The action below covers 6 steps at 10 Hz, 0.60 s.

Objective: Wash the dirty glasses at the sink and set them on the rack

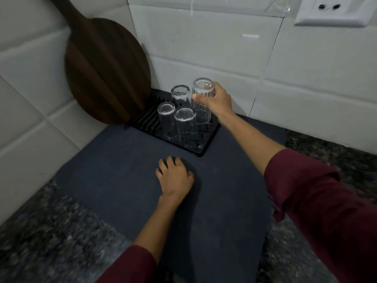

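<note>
Right hand (216, 102), centre of frame: fingers and thumb wrapped around the upper part of an inverted ribbed glass (201, 103), mouth down. Glass sits at the right rear of the black rack (206, 144); whether its rim already rests on the ridges or hangs just above them I cannot tell, since the dark base swallows the rim.

Left hand (175, 177), lower centre: holds nothing, fingers curled, resting palm-down on the dark mat (114, 180) that covers the desk (40, 242).

Three other glasses already stand upside down on the rack: rear glass (180, 93) just left of the held one, front-left glass (166, 117), front-right glass (185, 123) close beneath the held one.

Judged step: setting the fourth glass down.

To do it well: lower it straight, keep it vertical, seat the whole rim before loosening the fingers. Gap to the neighbours is tight, so release upward and rightward, away from them.

Upper left: a dark wooden board (102, 68) leans on the tiled wall, its lower edge beside the rack.
</note>
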### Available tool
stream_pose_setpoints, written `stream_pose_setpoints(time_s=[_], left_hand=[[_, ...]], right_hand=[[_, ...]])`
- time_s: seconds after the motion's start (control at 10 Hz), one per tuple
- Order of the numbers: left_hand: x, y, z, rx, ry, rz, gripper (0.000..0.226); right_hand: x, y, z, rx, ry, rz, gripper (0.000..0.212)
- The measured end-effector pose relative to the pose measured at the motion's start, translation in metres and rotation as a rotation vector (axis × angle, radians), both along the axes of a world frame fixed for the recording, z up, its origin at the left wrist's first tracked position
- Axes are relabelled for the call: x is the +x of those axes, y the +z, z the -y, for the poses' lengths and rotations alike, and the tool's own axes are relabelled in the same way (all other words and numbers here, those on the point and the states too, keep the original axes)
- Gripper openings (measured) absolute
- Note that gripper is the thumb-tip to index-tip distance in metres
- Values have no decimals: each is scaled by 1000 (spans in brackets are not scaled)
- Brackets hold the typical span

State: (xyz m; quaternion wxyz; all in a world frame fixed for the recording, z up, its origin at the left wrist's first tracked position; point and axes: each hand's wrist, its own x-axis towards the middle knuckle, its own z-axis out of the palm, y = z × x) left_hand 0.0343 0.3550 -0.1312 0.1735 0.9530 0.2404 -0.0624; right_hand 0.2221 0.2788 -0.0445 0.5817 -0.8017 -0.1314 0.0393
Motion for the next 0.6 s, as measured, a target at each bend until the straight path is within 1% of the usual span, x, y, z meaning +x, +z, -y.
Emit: stream_pose_setpoints(time_s=[0.1, 0.2, 0.3, 0.4, 0.5, 0.6], left_hand=[[2, 1, 0, 4, -8, -17, 57], [2, 2, 0, 12, -6, -20, 57], [2, 1, -1, 19, -8, -18, 57], [2, 1, -1, 8, -4, -25, 57], [4, 2, 0, -11, -2, -28, 57], [6, 4, -2, -52, 15, -36, 56]], right_hand=[[1, 1, -4, -53, 59, 7, 66], [0, -6, -6, -88, 95, -41, 66], [1, -14, -5, -68, 87, -68, 66], [0, -13, -4, -99, 123, -88, 66], [2, -13, -2, -137, 204, -166, 65], [-1, -13, 2, -143, 239, -223, 71]])
